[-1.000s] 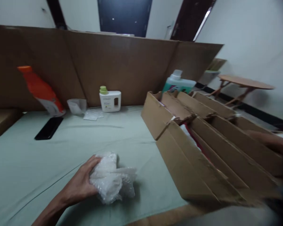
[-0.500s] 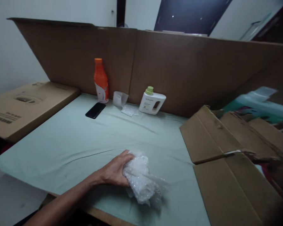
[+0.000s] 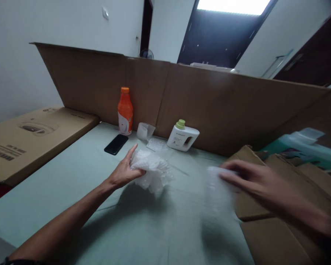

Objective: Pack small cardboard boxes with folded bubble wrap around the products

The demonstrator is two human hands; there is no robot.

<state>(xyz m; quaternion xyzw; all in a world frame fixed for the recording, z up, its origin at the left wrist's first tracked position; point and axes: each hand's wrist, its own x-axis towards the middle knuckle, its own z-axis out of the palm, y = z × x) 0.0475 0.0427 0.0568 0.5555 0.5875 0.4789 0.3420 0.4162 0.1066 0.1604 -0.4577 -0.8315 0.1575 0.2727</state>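
My left hand (image 3: 124,170) is closed on a crumpled bundle of bubble wrap (image 3: 153,169), lifted above the green cloth, where its shadow falls. On the right, my right hand (image 3: 251,180), smeared by motion, pinches a blurred translucent sheet (image 3: 217,191) that looks like bubble wrap and hangs down from the fingers. Beyond the left hand lie a flat piece of bubble wrap (image 3: 157,144) and a curled translucent piece (image 3: 145,131). A white bottle with a green cap (image 3: 183,138) leans slightly behind them.
An orange bottle (image 3: 125,112) stands by a black phone (image 3: 116,144). Upright cardboard (image 3: 223,103) walls off the back of the cloth-covered table (image 3: 143,235). A flat carton (image 3: 41,136) lies left. At right, an open cardboard box (image 3: 253,206) holds a teal-filled container (image 3: 300,145).
My left hand has raised the bubble wrap and carried it farther from me. My right hand has come into view with another translucent sheet. The camera has tilted up.
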